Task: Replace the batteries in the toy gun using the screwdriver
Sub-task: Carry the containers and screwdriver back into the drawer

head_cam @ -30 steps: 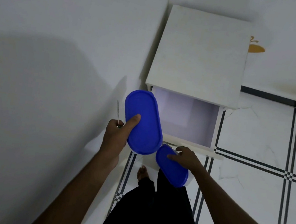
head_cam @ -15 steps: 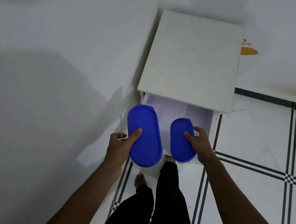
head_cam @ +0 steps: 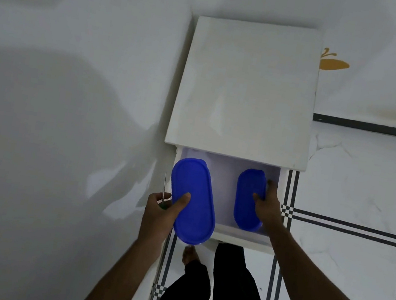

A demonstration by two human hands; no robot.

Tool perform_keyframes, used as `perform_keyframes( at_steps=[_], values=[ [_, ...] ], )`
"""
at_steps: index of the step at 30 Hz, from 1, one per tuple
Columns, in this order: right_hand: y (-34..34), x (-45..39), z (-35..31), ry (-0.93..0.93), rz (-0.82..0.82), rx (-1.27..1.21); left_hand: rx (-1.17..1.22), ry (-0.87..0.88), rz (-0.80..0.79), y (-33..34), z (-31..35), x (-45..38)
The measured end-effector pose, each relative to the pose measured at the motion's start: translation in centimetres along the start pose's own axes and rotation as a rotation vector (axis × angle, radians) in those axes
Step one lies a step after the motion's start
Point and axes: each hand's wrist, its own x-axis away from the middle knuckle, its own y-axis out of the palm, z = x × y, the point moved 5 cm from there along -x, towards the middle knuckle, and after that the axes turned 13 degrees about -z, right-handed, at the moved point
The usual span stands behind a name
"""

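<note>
My left hand (head_cam: pixel 160 211) grips a large oval container with a blue lid (head_cam: pixel 192 197), thumb pressed on the lid, and also holds a thin screwdriver (head_cam: pixel 164 188) whose metal shaft points up beside the lid. My right hand (head_cam: pixel 267 206) holds a smaller blue-lidded container (head_cam: pixel 248 196) down inside the open white drawer (head_cam: pixel 240 237). The large container hangs over the drawer's left part. No toy gun or batteries show.
The drawer belongs to a white cabinet (head_cam: pixel 247 88) standing in a corner against white walls. A tiled floor with dark lines lies to the right. My legs in black trousers (head_cam: pixel 211 293) and a bare foot (head_cam: pixel 187 253) are just below the drawer front.
Both containers have moved up and forward over the drawer. The small one went from below the drawer front to inside the drawer. The view has come closer to the cabinet.
</note>
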Motion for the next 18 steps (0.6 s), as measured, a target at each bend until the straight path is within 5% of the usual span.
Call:
perform_keyframes(
  at_steps=[18],
  values=[
    [-0.2,-1.5,-0.3,0.050,0.021,0.188,-0.032,-0.039,-0.142,5.1,-2.8,-11.6]
  ],
)
